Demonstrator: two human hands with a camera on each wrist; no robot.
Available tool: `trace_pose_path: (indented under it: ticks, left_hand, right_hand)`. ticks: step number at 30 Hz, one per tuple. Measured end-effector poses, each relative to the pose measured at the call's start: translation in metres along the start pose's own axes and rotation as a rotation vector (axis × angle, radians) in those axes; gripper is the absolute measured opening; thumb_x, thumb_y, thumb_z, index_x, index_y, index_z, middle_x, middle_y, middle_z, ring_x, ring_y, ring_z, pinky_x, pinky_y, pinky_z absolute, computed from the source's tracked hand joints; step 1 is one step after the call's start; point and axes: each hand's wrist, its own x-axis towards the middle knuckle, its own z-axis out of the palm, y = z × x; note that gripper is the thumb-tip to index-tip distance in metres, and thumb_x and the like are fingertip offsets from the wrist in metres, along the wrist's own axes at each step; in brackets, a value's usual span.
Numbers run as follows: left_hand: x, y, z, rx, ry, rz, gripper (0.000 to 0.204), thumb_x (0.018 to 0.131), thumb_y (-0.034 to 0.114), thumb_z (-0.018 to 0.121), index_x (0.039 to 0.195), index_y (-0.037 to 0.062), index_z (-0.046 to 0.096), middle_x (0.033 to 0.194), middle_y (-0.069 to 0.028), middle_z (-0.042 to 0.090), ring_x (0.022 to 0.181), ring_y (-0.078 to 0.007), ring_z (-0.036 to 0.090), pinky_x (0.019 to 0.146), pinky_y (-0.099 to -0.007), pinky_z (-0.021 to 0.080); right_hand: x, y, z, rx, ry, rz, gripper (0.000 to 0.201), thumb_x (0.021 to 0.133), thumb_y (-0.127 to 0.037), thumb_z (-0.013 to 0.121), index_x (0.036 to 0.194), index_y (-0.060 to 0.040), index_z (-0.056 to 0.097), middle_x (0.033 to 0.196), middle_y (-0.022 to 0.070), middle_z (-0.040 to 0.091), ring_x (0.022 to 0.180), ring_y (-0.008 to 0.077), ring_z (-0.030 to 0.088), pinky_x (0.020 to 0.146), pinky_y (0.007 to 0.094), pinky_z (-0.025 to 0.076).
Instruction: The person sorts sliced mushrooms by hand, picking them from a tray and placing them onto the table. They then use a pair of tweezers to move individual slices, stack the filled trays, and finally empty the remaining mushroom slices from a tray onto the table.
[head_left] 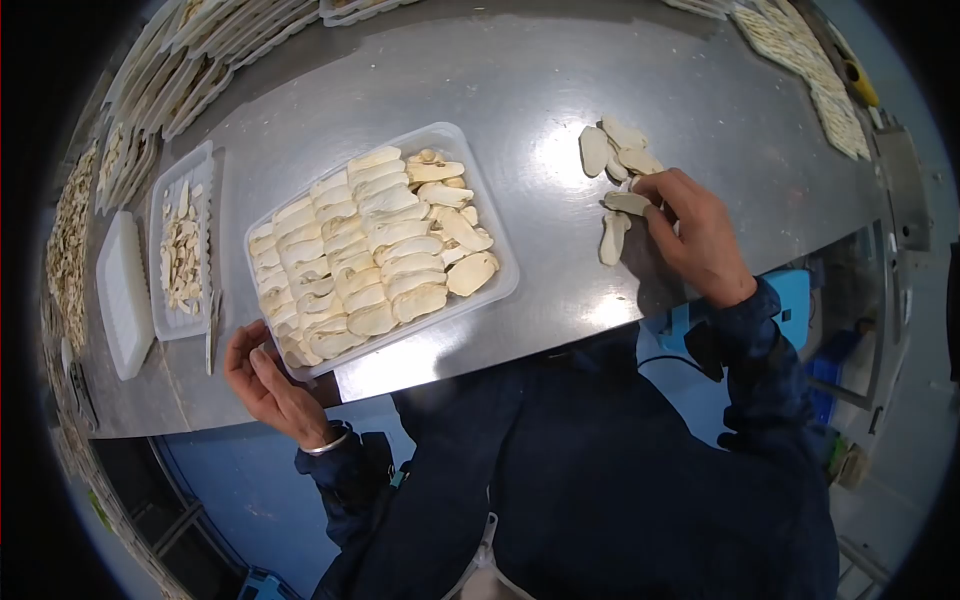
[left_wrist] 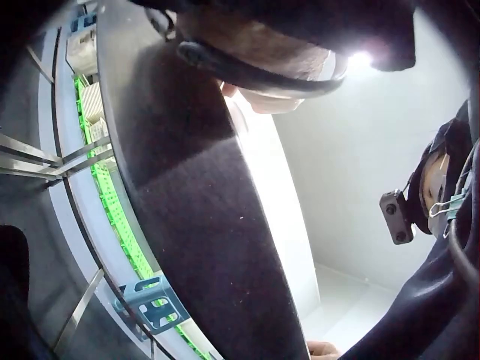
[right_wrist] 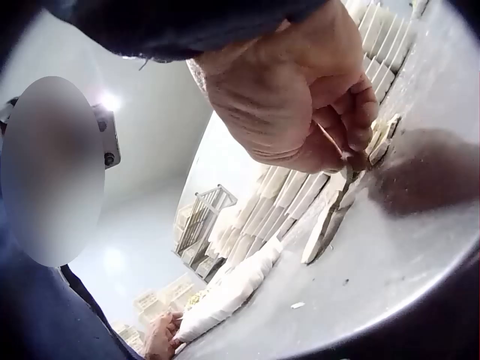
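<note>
A clear plastic tray (head_left: 500, 290) packed with rows of pale mushroom slices (head_left: 370, 250) sits mid-table. My left hand (head_left: 262, 372) grips its near-left corner, thumb on one side and fingers on the other; the same left hand (right_wrist: 161, 335) shows small and far off in the right wrist view. A loose cluster of mushroom slices (head_left: 612, 150) lies on the steel to the right. My right hand (head_left: 690, 232) rests on that cluster, fingers curled, pinching one slice (head_left: 628, 203) against the table. In the right wrist view the fingertips (right_wrist: 360, 127) pinch the slice (right_wrist: 358, 160). The left wrist view shows only the table's underside.
A smaller tray of mushroom bits (head_left: 182, 245) and a white tray (head_left: 124, 296) lie at the left, with a thin tool (head_left: 212, 335) beside them. Stacked trays (head_left: 190, 70) line the back left, and sheets of slices (head_left: 800, 55) the back right. The steel table's front edge (head_left: 560, 340) is close to my body.
</note>
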Motion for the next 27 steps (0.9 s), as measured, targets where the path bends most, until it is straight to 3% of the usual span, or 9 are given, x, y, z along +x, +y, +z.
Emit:
trace_pose_path:
  ticks: [4,10,13,19,27]
  left_hand:
    - [0.001,-0.001,-0.001,0.01,-0.005,0.001,0.031,0.097,0.018,0.042,0.12,-0.0034,0.044,0.111,-0.0145,0.055,0.096,-0.0166,0.053,0.081,-0.0285,0.045]
    - [0.0,-0.001,-0.001,-0.009,-0.009,-0.01,0.031,0.097,0.017,0.042,0.12,-0.0033,0.044,0.111,-0.0146,0.055,0.096,-0.0167,0.053,0.081,-0.0283,0.045]
    - [0.001,-0.002,-0.003,0.006,-0.007,-0.003,0.031,0.097,0.017,0.042,0.12,-0.0032,0.044,0.111,-0.0148,0.054,0.097,-0.0168,0.053,0.08,-0.0281,0.046]
    - [0.0,-0.001,0.0,-0.021,-0.009,0.0,0.031,0.097,0.017,0.042,0.12,-0.0032,0.044,0.111,-0.0144,0.055,0.097,-0.0167,0.053,0.08,-0.0276,0.045]
    - [-0.001,-0.001,-0.001,0.01,0.0,0.007,0.031,0.098,0.017,0.042,0.12,-0.0031,0.044,0.111,-0.014,0.055,0.096,-0.016,0.053,0.078,-0.0268,0.045]
  right_hand:
    - [-0.007,-0.005,-0.005,-0.239,0.053,-0.044,0.02,0.076,-0.005,0.059,0.095,-0.0019,0.057,0.088,0.0133,0.055,0.077,0.032,0.057,0.067,0.0395,0.045]
    - [-0.004,-0.006,0.001,-0.196,-0.032,-0.004,0.022,0.074,-0.007,0.063,0.094,-0.0026,0.054,0.086,0.0124,0.053,0.079,0.0307,0.055,0.069,0.0399,0.044]
    - [-0.001,-0.008,0.001,-0.206,-0.005,-0.115,0.023,0.073,-0.007,0.063,0.094,-0.0027,0.055,0.086,0.0122,0.053,0.078,0.0298,0.055,0.069,0.0396,0.044]
    - [0.003,-0.008,0.005,-0.25,-0.005,-0.162,0.021,0.073,-0.007,0.062,0.092,-0.0014,0.056,0.088,0.0133,0.053,0.079,0.0307,0.055,0.07,0.0399,0.044]
    - [0.006,-0.004,-0.002,-0.236,-0.063,-0.09,0.018,0.073,-0.008,0.062,0.088,0.0004,0.055,0.088,0.0142,0.052,0.081,0.0317,0.055,0.072,0.0402,0.045]
